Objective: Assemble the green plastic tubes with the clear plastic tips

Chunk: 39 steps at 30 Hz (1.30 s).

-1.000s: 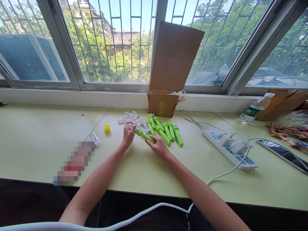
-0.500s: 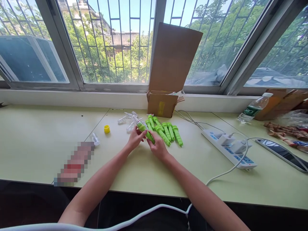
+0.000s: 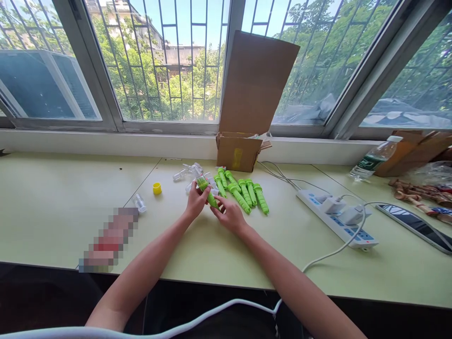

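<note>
Both my hands hold one green plastic rod (image 3: 208, 193) with a clear tube on its far end, above the pale green table (image 3: 63, 207). My left hand (image 3: 195, 201) pinches the upper part near the clear tube. My right hand (image 3: 229, 214) grips the lower end with curled fingers. Just right of them lie several more green rods (image 3: 243, 193) in a row. Loose clear tubes (image 3: 183, 174) are scattered behind my left hand.
An open cardboard box (image 3: 240, 150) stands against the window sill. A yellow cap (image 3: 157, 189) and a clear tube (image 3: 140, 203) lie to the left. A power strip (image 3: 335, 216) with plugs and white cable, a phone (image 3: 413, 226) and a bottle (image 3: 374, 160) lie right.
My hands have drawn closer together on the green rod, and the rod has tilted more upright and shifted slightly left.
</note>
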{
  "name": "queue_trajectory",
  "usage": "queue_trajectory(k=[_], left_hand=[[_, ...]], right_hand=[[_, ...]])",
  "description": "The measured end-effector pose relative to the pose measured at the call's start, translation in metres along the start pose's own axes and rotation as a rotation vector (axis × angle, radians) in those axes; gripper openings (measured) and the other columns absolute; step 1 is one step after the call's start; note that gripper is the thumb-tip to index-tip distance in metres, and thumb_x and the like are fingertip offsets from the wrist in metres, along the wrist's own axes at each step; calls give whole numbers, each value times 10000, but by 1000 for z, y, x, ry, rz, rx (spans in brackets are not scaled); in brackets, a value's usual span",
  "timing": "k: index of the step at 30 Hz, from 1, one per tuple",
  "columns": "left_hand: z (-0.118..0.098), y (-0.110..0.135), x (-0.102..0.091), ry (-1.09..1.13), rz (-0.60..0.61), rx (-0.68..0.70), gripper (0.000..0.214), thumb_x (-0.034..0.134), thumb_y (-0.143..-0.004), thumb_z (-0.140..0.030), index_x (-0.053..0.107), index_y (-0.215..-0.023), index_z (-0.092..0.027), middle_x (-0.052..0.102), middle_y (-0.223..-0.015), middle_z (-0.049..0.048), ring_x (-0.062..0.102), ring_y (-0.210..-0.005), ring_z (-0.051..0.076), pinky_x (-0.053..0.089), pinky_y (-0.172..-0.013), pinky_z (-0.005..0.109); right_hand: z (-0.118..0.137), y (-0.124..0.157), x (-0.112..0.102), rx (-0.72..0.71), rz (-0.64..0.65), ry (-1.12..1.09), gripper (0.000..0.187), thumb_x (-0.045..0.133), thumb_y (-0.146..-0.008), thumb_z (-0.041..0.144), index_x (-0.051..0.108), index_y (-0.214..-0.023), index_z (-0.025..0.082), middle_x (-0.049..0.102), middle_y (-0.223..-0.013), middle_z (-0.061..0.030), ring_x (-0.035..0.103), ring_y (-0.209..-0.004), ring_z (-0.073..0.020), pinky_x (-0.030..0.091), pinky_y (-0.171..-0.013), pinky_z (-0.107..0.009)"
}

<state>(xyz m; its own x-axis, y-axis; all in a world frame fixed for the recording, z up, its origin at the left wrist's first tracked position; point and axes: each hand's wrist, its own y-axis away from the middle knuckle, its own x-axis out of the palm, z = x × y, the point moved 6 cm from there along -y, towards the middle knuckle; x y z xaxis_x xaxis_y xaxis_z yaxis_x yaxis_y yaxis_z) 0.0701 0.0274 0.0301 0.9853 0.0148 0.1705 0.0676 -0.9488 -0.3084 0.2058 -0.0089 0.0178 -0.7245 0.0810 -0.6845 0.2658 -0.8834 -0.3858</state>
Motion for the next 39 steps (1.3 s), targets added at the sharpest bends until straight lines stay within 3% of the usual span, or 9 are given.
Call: queue_trajectory(k=[3, 15, 25, 31, 39], left_hand=[[2, -2, -4, -42, -26, 5, 403, 674, -730, -455, 434, -929, -199, 541, -588, -69, 499, -425, 83, 378, -387, 187], [2, -3, -11, -227, -42, 37, 377, 640, -762, -454, 451, -959, -193, 557, -607, -59, 430, -441, 67, 326, -469, 194], [-12, 2, -6, -790, 56, 266, 357, 555, -817, -435, 464, -1075, -207, 529, -562, -68, 473, -465, 110, 312, -507, 218], [-14, 4, -2, -840, 68, 297, 355, 533, -833, -433, 445, -1094, -209, 536, -560, -70, 497, -476, 121, 317, -507, 223], [-15, 0, -12, -897, -19, 235, 526, 510, -848, -370, 273, -1282, -194, 663, -696, -20, 617, -582, 179, 353, -536, 250]], right_hand=[[1, 0, 1, -25, 15, -12, 383, 590, -838, 424, 644, -1128, 180, 699, -910, -61, 631, -607, -153, 481, -628, -286], [1, 0, 1, -52, -17, 11, 297, 545, -881, 370, 669, -1062, 171, 708, -874, -57, 611, -580, -133, 467, -623, -277], [-1, -1, 2, -60, -20, 11, 285, 542, -883, 344, 672, -1064, 166, 706, -852, -50, 612, -579, -130, 466, -623, -270], [-3, 0, 3, -55, -23, 6, 281, 532, -886, 336, 674, -1063, 170, 707, -862, -54, 612, -585, -132, 466, -621, -269], [0, -1, 1, -46, -10, 15, 264, 528, -885, 320, 682, -1041, 173, 714, -885, -68, 607, -589, -137, 469, -625, -272]])
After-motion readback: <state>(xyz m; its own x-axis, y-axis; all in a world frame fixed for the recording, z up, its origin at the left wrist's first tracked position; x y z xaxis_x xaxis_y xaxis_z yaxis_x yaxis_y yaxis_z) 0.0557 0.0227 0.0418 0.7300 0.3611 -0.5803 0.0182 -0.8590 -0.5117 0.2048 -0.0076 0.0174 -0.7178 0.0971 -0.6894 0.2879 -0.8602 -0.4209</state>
